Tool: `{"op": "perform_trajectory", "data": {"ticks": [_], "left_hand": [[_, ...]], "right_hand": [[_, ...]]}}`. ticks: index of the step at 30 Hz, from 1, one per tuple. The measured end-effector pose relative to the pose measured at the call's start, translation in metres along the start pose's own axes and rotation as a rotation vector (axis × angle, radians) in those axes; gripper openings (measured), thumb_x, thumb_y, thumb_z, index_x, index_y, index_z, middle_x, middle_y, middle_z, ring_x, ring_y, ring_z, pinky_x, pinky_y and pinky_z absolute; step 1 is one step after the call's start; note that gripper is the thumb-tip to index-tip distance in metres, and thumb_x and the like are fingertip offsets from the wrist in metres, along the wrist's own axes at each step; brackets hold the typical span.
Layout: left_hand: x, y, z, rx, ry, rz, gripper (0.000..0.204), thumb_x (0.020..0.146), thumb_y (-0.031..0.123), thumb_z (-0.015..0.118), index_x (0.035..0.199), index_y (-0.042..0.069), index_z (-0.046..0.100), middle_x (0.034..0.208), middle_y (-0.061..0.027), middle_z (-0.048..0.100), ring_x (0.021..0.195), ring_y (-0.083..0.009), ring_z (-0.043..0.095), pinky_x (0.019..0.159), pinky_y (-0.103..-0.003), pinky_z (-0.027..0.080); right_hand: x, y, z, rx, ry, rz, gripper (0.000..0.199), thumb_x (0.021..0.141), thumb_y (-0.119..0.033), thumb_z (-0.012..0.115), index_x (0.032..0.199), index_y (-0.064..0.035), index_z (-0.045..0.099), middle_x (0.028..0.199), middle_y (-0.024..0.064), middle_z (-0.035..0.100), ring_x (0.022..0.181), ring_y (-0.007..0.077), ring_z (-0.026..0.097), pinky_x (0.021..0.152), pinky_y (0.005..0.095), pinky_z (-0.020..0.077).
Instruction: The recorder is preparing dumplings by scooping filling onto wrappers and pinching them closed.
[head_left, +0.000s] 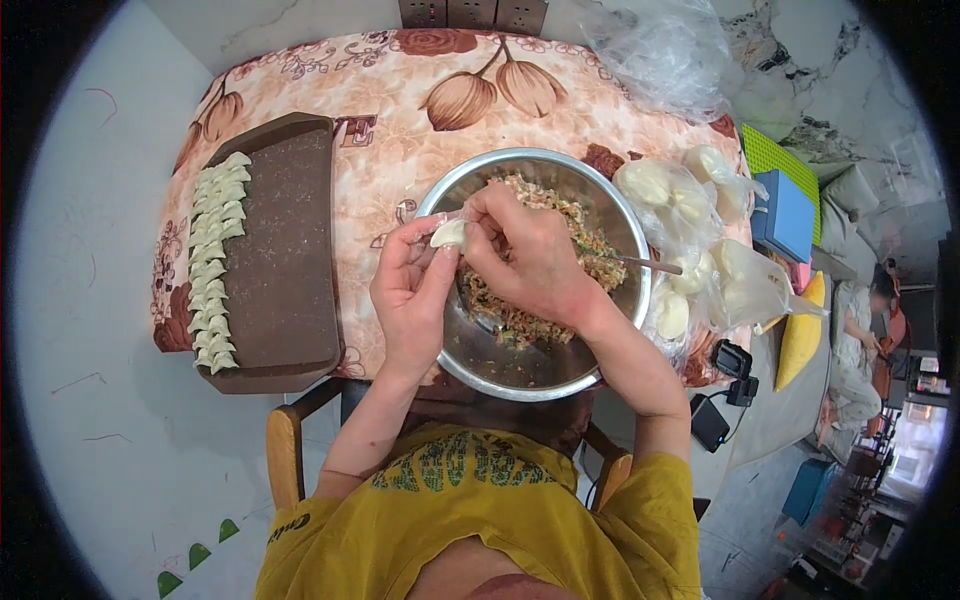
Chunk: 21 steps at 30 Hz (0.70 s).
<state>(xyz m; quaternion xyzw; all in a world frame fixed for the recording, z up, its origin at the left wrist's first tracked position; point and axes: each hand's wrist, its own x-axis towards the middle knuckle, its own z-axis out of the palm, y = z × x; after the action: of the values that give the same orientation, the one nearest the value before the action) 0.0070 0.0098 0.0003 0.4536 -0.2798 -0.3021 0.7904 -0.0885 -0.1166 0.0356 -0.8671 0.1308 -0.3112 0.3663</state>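
Observation:
Over the left part of a steel bowl (622, 352), a small folded white dumpling (449, 234) is pinched between my hands. My left hand (415, 290) holds it from below with thumb and fingers. From the other side, my right hand (530, 255) closes its fingertips on the dumpling's edge. Minced filling (525, 325) with orange and green bits lies in the bowl. A spoon handle (655, 265) sticks out over the right rim. To the left is a brown tray (285, 250), with folded dumplings (210, 265) packed along its left side.
Plastic bags with round pale dough pieces (675, 200) lie right of the bowl. A crumpled clear bag (665, 55) sits at the back right. Beyond are a blue box (783, 216), a yellow cushion-like object (800, 335) and black devices (712, 422). Another person (855, 345) sits far right.

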Motion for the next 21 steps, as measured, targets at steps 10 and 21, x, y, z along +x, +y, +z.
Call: {"op": "perform_trajectory", "data": {"ticks": [10, 21], "left_hand": [[-0.0003, 0.0007, -0.0003, -0.020, 0.008, -0.010, 0.030, 0.101, -0.002, 0.057, 0.131, -0.002, 0.053, 0.123, -0.0125, 0.067, 0.110, -0.0137, 0.065, 0.094, -0.027, 0.053], [-0.0010, -0.0014, -0.0010, 0.026, 0.014, 0.002, 0.030, 0.101, -0.001, 0.058, 0.131, -0.003, 0.057, 0.119, -0.0089, 0.066, 0.105, -0.0103, 0.064, 0.090, -0.025, 0.053]], "right_hand": [[-0.0007, 0.0011, -0.0001, 0.026, 0.008, -0.017, 0.015, 0.092, -0.002, 0.064, 0.105, 0.0004, 0.059, 0.071, 0.0113, 0.065, 0.063, 0.0171, 0.069, 0.055, 0.0315, 0.0518], [-0.0010, 0.0006, 0.0008, -0.009, -0.006, -0.003, 0.013, 0.093, -0.003, 0.063, 0.104, 0.0004, 0.057, 0.069, 0.0115, 0.066, 0.056, 0.0177, 0.067, 0.051, 0.0313, 0.0493]]}}
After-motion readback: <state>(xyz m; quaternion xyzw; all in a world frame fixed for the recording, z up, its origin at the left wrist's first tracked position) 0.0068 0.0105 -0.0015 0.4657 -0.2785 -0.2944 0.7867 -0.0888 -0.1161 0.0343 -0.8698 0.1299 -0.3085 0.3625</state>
